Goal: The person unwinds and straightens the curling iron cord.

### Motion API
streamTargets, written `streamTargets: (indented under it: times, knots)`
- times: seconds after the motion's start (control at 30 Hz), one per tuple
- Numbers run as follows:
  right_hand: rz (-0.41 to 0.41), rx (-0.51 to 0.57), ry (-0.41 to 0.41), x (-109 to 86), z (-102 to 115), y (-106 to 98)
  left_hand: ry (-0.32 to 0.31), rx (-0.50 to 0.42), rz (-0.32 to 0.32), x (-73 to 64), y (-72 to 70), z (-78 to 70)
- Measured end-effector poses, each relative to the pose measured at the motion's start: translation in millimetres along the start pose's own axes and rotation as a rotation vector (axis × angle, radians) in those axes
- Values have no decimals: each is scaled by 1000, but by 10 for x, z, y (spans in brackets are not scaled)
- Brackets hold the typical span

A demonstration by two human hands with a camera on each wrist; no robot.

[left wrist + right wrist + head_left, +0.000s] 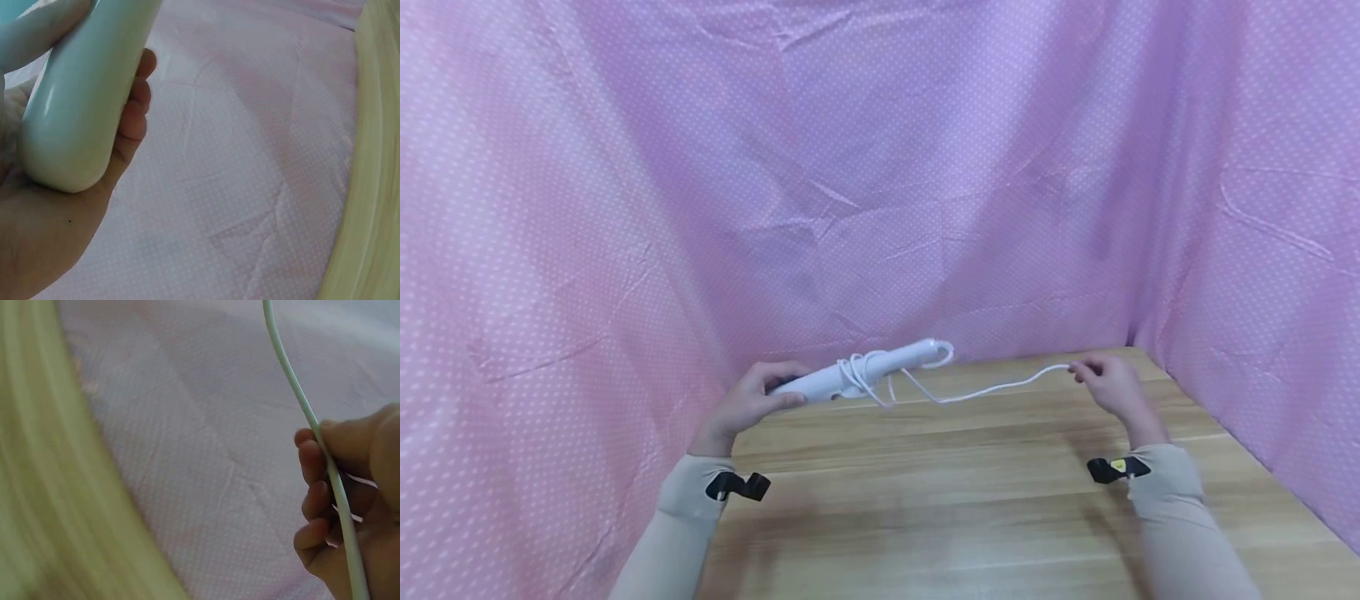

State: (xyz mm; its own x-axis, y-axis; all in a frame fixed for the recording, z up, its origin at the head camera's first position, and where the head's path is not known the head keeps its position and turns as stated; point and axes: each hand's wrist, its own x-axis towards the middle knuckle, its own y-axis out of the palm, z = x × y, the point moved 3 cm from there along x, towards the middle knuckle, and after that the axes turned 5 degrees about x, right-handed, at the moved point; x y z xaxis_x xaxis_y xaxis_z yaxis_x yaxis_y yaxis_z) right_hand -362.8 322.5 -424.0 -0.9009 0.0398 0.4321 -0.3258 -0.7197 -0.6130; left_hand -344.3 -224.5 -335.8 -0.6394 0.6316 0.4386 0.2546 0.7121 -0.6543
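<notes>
My left hand (748, 404) grips one end of a slim white hair straightener (820, 384), which is held up above the table and tilts upward to the right. In the left wrist view, its smooth rounded end (69, 144) lies against the palm, with the thumb on one side and the fingers round the other. Several loose turns of white power cord (985, 391) wrap its middle, and the cord leaves the far end in a small loop. Off to the right, my right hand (1108, 385) pinches the cord between thumb and fingers. In the right wrist view the cord passes across the palm.
Below the hands lies a light wood-grain table (925, 500). Pink polka-dot cloth (880, 208) hangs behind it and at both sides. Each wrist wears a small black camera over a pale sleeve.
</notes>
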Motion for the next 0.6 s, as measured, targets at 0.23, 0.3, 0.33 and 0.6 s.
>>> streamTargets:
  times: [0.23,0.3,0.33,0.6]
  knots:
    - [418,-100,-135,-104,-77,406,-129,27,-159,108,-67,-22]
    - [459,-88,-176,-133,-41,484,-160,40,-169,143,-71,-10]
    - [458,-80,-191,-138,-13,513,-173,46,-168,160,-72,-4]
    - [207,8,-266,-51,301,584,-206,152,-121,294,-33,-29]
